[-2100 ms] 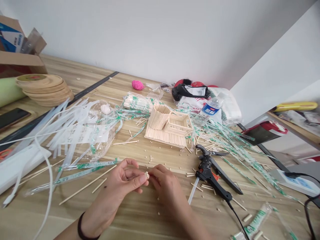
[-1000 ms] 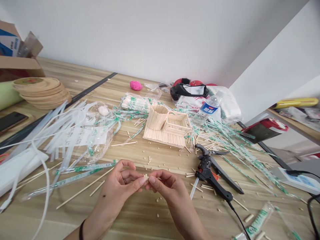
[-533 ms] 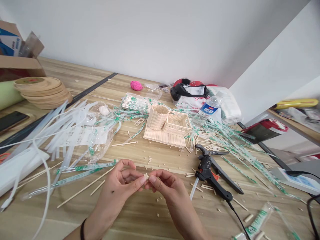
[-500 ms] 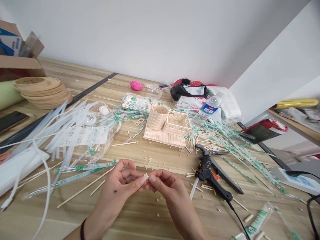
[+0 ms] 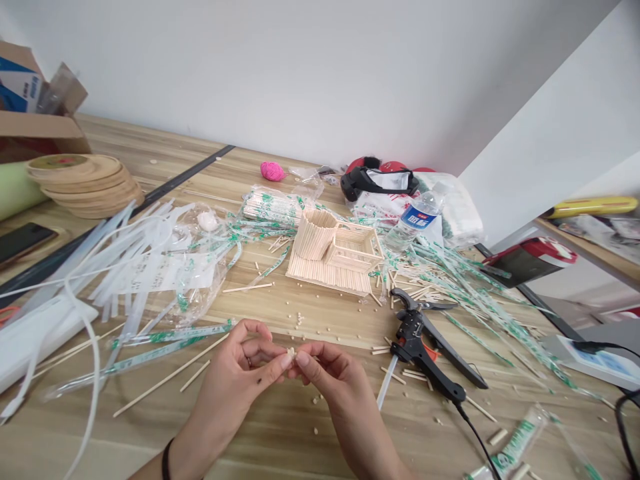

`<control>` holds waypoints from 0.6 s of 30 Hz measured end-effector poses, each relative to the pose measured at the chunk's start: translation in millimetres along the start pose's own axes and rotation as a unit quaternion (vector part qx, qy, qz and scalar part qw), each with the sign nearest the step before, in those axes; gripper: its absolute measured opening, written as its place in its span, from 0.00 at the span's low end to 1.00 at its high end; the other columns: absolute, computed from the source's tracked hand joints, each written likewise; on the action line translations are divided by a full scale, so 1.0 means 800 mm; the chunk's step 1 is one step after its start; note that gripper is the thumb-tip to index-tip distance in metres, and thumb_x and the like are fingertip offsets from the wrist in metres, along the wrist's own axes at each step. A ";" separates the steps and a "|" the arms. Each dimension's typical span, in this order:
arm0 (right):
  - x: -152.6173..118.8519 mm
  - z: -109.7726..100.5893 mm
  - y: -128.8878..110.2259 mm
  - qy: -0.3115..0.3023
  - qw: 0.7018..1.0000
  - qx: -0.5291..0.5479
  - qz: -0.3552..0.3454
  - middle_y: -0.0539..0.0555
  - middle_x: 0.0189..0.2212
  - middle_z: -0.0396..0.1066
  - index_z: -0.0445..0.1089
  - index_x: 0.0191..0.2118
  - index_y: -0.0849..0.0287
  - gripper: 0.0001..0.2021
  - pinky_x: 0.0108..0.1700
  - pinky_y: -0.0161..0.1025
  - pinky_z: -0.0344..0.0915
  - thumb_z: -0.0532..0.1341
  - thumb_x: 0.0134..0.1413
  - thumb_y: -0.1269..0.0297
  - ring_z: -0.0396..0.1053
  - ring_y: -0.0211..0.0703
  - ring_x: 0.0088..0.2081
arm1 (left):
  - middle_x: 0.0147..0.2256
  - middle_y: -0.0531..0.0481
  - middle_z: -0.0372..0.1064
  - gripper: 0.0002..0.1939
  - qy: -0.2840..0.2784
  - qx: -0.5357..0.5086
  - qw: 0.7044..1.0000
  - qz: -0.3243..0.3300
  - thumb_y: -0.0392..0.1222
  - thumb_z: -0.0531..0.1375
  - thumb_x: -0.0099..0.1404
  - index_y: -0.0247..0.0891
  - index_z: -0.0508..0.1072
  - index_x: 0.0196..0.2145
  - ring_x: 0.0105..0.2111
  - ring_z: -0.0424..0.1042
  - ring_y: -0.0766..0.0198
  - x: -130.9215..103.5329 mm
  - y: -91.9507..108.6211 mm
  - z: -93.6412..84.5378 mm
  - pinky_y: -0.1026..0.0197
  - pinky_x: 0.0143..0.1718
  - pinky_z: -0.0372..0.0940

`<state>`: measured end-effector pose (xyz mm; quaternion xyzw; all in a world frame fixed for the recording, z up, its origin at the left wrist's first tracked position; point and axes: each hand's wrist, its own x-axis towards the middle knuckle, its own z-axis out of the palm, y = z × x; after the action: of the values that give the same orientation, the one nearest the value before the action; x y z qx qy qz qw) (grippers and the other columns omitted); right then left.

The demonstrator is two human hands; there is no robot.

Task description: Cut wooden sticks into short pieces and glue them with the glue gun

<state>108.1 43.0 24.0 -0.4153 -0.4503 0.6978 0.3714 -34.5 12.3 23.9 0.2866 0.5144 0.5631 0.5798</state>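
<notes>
My left hand (image 5: 245, 373) pinches a small cluster of pale wooden bits (image 5: 291, 353) between thumb and forefinger. Against it from the right, my right hand (image 5: 335, 373) has its thumb and fingertips pressed together; whatever lies between them is too small to make out. Beyond both hands sits a model made of thin wooden sticks (image 5: 330, 275), with a round upright part (image 5: 316, 235) and an open rectangular frame (image 5: 355, 245) on a flat base. Several tiny cut stick pieces (image 5: 299, 319) are scattered between the model and my hands.
A black glue gun (image 5: 425, 360) with a cable lies right of my hands, beside black-handled cutters (image 5: 460, 353). Clear glue sticks and plastic wrappers (image 5: 150, 267) spread at left. Behind the model are a water bottle (image 5: 417, 217), wrapped sticks (image 5: 273, 207) and pink yarn (image 5: 273, 171).
Both hands have barely moved; the small cluster at the fingertips has shifted very slightly left.
</notes>
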 end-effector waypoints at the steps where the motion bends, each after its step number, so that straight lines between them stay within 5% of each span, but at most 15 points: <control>1: 0.001 -0.001 0.001 -0.002 1.000 0.000 0.003 0.50 0.23 0.75 0.75 0.28 0.58 0.12 0.36 0.35 0.65 0.67 0.49 0.53 0.69 0.39 0.27 | 0.23 0.57 0.78 0.17 -0.001 0.003 1.000 0.000 0.38 0.69 0.54 0.42 0.61 0.33 0.25 0.76 0.66 0.000 0.000 0.000 0.66 0.30 0.68; 5: 0.003 -0.010 -0.003 0.023 0.999 -0.044 0.003 0.52 0.26 0.77 0.78 0.32 0.58 0.13 0.36 0.36 0.63 0.65 0.51 0.53 0.70 0.41 0.30 | 0.24 0.57 0.78 0.18 0.021 0.029 0.999 -0.010 0.39 0.69 0.54 0.42 0.62 0.34 0.27 0.76 0.66 0.003 0.006 -0.003 0.68 0.28 0.68; 12: 0.017 -0.052 -0.022 0.143 0.952 -0.239 -0.128 0.55 0.30 0.77 0.74 0.36 0.58 0.09 0.41 0.43 0.66 0.61 0.54 0.60 0.73 0.48 0.36 | 0.26 0.57 0.78 0.21 0.063 -0.007 0.998 -0.016 0.40 0.70 0.52 0.41 0.62 0.37 0.30 0.78 0.64 0.004 0.024 -0.010 0.67 0.30 0.71; 18: 0.024 -0.054 -0.004 0.116 0.913 -0.351 -0.172 0.55 0.34 0.76 0.74 0.37 0.55 0.07 0.39 0.43 0.65 0.59 0.56 0.65 0.71 0.48 0.35 | 0.26 0.56 0.78 0.21 0.052 -0.021 0.998 -0.026 0.41 0.71 0.52 0.41 0.63 0.38 0.30 0.78 0.64 0.001 0.022 -0.008 0.67 0.29 0.70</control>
<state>141.0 75.0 11.5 -0.5132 -0.6841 0.3670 0.3660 -47.1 15.3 37.7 0.2310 0.5398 0.5723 0.5725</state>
